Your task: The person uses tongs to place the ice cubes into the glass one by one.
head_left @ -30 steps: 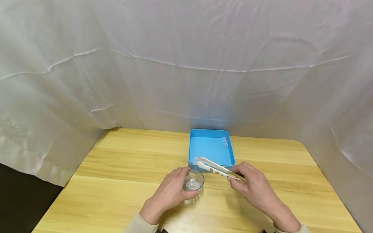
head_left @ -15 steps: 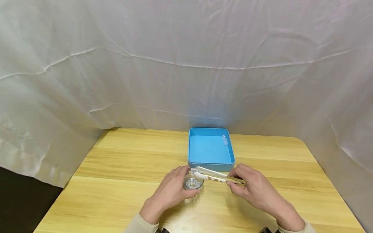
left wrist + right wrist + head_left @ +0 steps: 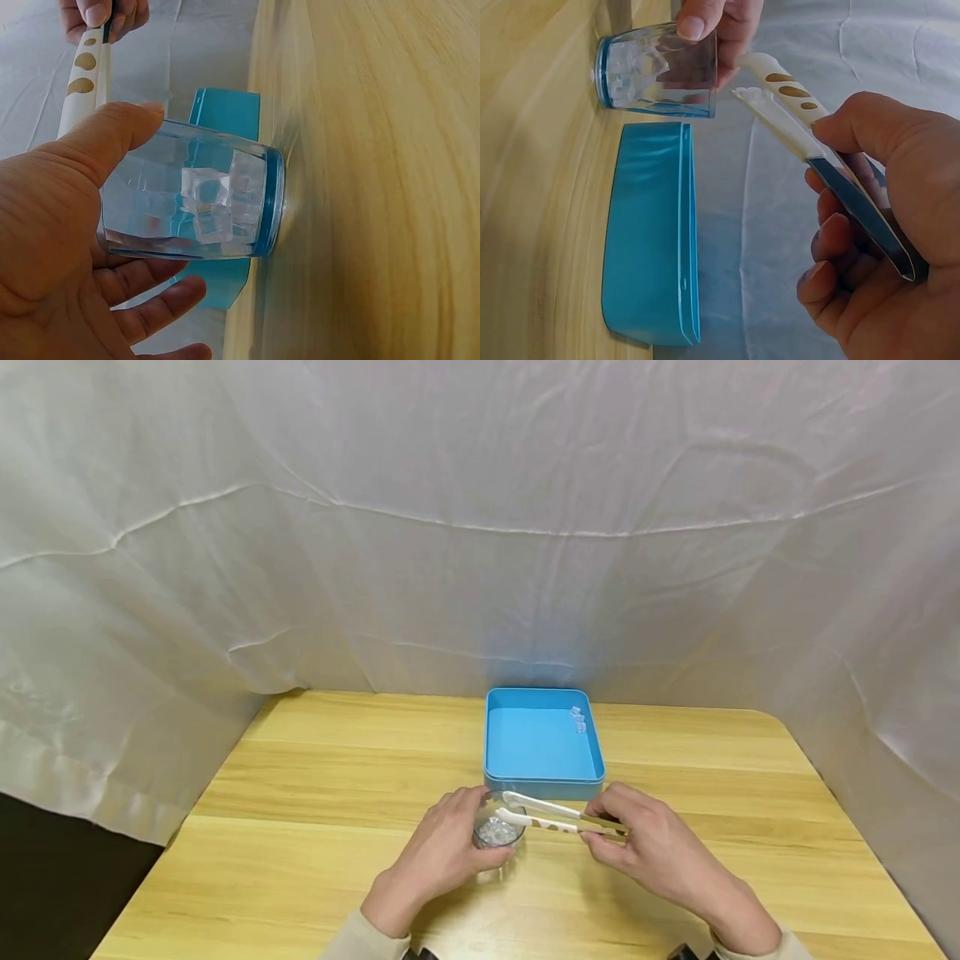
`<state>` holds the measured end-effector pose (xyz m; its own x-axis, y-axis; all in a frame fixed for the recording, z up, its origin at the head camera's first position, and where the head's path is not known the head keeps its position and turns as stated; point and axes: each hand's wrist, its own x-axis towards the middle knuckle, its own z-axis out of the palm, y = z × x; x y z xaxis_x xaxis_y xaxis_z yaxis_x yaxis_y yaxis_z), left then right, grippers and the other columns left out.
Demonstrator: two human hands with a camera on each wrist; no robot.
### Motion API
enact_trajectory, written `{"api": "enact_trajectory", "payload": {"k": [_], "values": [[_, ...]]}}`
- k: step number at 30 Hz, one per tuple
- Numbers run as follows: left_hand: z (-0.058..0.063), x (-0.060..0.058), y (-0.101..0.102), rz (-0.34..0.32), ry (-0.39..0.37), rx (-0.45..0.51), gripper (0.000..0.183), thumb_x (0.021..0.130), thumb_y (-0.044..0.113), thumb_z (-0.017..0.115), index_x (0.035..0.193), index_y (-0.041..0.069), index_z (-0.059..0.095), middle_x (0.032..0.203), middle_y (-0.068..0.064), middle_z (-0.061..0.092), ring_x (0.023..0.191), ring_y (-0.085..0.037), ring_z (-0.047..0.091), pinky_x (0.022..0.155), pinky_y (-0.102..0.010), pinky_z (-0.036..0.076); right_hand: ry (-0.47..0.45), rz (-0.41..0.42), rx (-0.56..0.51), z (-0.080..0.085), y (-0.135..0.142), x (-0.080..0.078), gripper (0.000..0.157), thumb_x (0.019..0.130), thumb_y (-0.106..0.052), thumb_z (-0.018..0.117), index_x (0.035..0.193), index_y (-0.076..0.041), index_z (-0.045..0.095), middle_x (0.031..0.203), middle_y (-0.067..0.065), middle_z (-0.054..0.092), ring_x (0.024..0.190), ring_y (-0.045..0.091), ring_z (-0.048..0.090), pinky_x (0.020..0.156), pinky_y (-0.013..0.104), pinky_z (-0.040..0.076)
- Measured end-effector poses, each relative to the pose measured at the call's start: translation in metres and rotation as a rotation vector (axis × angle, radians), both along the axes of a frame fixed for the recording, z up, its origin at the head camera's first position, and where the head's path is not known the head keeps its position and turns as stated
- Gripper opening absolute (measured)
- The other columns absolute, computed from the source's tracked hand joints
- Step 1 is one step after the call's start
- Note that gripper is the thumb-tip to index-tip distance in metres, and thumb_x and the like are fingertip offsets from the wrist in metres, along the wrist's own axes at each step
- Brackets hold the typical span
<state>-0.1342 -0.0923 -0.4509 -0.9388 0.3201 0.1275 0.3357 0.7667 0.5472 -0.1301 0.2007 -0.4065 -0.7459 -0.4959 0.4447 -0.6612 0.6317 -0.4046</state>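
Observation:
My left hand [image 3: 441, 847] grips a clear drinking glass [image 3: 154, 191] near its rim, thumb on one side and fingers on the other. The glass stands upright on the table and holds several clear ice-like cubes [image 3: 210, 202] at its bottom. My right hand [image 3: 660, 852] pinches a pair of tongs [image 3: 795, 120] with white, brown-spotted arms and a dark, shiny handle end. The tong tips are spread apart, with nothing between them, just above the mouth of the glass.
Behind the glass stands a square blue box [image 3: 543, 789] with a few clear cubes [image 3: 578, 720] in its far right corner. A pale cloth curtain [image 3: 480, 527] hangs behind the wooden table [image 3: 337, 785].
The tongs have moved down toward me from the box's near edge to above the glass and spread. The cube they held has dropped into the glass. The left hand stays on the glass.

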Motion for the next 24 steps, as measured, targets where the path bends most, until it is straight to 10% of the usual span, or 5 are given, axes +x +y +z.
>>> {"api": "enact_trajectory", "payload": {"k": [9, 16, 24], "values": [[-0.001, 0.002, 0.0, -0.009, 0.064, -0.024, 0.078, 0.083, 0.047, 0.087, 0.141, 0.003, 0.058, 0.129, -0.008, 0.067, 0.117, -0.021, 0.06, 0.103, -0.042, 0.054, 0.259, 0.029, -0.009, -0.007, 0.0, -0.007, 0.013, 0.096, -0.026, 0.074, 0.1, -0.017, 0.066, 0.09, -0.013, 0.058, 0.078, 0.001, 0.048, 0.064, 0.015, 0.045], [-0.002, 0.002, 0.0, -0.013, 0.076, -0.027, 0.077, 0.083, 0.046, 0.087, 0.141, 0.004, 0.059, 0.129, -0.009, 0.067, 0.118, -0.022, 0.06, 0.104, -0.044, 0.054, 0.348, -0.01, -0.034, -0.009, 0.002, -0.015, 0.045, 0.109, -0.045, 0.045, 0.103, -0.008, 0.069, 0.089, -0.006, 0.059, 0.076, 0.004, 0.045, 0.06, 0.016, 0.04], [-0.001, 0.0, -0.001, -0.044, 0.203, -0.138, 0.078, 0.083, 0.055, 0.084, 0.138, 0.005, 0.06, 0.123, -0.005, 0.068, 0.115, -0.02, 0.06, 0.104, -0.04, 0.053, 0.283, -0.188, -0.039, -0.02, 0.011, -0.03, 0.02, 0.085, -0.011, 0.08, 0.099, 0.0, 0.071, 0.087, 0.005, 0.065, 0.074, 0.012, 0.052, 0.061, 0.03, 0.052]]}}
